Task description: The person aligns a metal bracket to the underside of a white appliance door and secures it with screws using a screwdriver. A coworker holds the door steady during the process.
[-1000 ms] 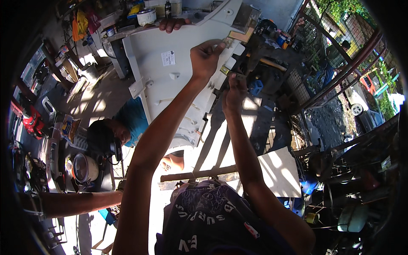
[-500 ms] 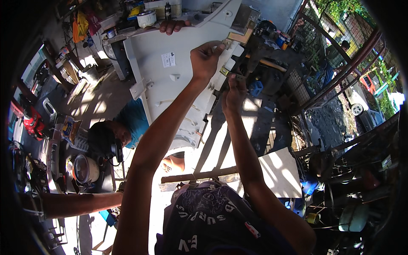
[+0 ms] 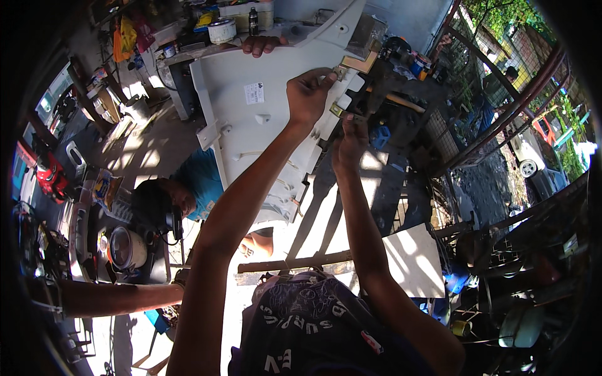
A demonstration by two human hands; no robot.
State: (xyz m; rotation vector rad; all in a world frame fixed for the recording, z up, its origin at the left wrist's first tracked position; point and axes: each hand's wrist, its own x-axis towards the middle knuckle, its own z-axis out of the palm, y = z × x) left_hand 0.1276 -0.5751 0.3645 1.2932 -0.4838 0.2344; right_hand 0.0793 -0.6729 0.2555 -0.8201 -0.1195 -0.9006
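Observation:
A large pale grey moulded panel with a white label stands in front of me. My left hand is closed at its right edge, thumb and forefinger pinching a small metal clip. Just below and to the right, my right hand is raised, its fingertips closed on the end of a small yellowish metal bracket beside the panel's edge. An L-shaped brass-coloured bracket sits above, near the panel's upper right corner. Another person's hand rests over the panel's top edge.
A person in a blue shirt and dark cap is low on the left, by the panel. A workbench with a white tub stands behind. A wooden handle lies at right, near a mesh fence. A pale board lies at lower right.
The whole scene has shifted slightly right and down in view. Both hands keep nearly the same places at the panel's edge.

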